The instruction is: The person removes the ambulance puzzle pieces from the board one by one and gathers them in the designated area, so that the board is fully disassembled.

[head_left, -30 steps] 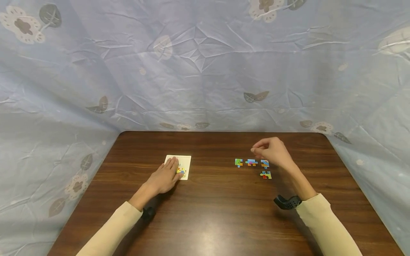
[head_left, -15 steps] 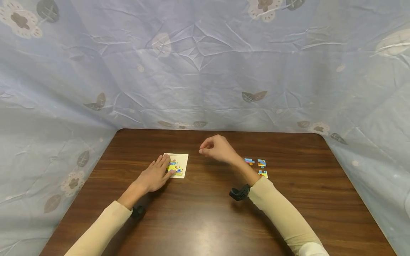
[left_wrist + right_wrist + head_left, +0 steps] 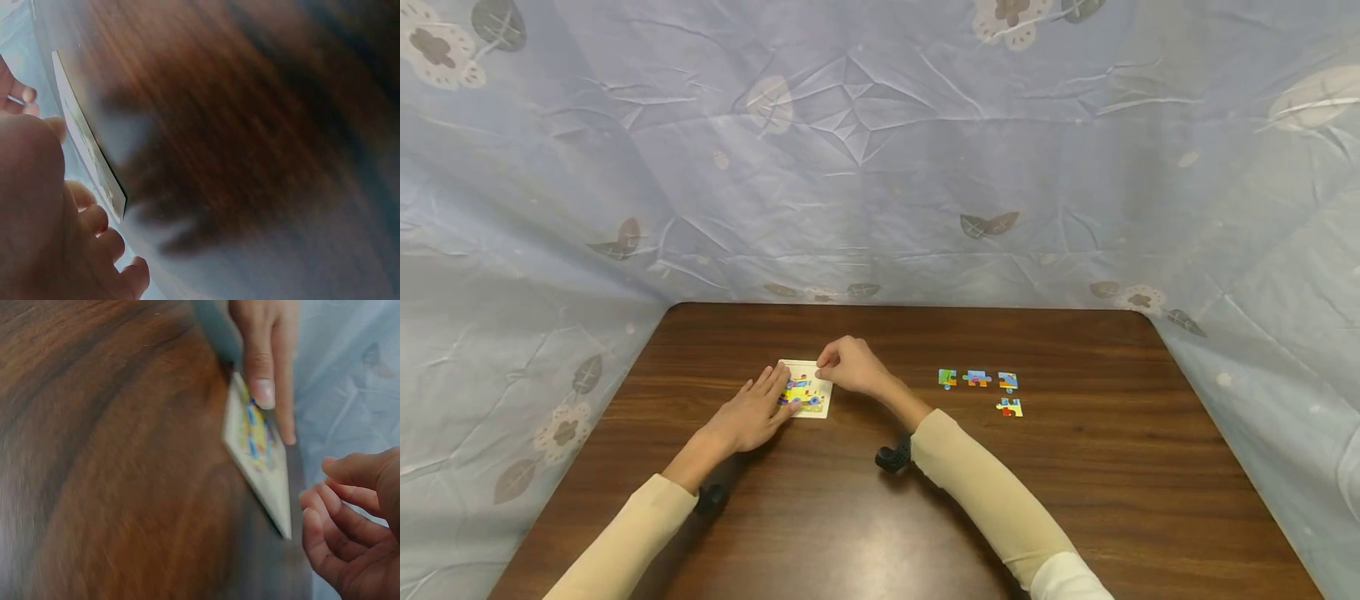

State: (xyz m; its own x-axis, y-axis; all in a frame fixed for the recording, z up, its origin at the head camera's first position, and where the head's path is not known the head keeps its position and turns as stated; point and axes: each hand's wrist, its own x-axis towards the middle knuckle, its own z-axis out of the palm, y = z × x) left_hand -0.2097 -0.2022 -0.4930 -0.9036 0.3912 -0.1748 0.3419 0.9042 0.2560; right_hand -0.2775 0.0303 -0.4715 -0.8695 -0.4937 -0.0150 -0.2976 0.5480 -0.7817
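A small square puzzle board (image 3: 828,402) with a pale frame lies left of the table's middle. Yellow, blue and red picture parts fill its lower portion; the upper strip looks pale. My left hand (image 3: 748,417) rests flat over the board's left side with fingers spread, hiding part of the picture. At the top right corner is my right hand (image 3: 853,367), thumb and index fingertips brought close together. In the right wrist view its fingers (image 3: 337,519) are curled beside the board (image 3: 250,469), and I cannot tell whether a small piece is between the fingertips.
Several loose jigsaw pieces lie to the right: a green one (image 3: 947,378), a blue one (image 3: 977,378), another blue one (image 3: 1008,382) and a yellow-red one (image 3: 1011,407). A patterned cloth (image 3: 865,167) hangs behind the brown wooden table (image 3: 880,500).
My right hand has moved left from above the loose pieces to the board's top right corner. My left hand has slid slightly left on the board, showing more of the picture.
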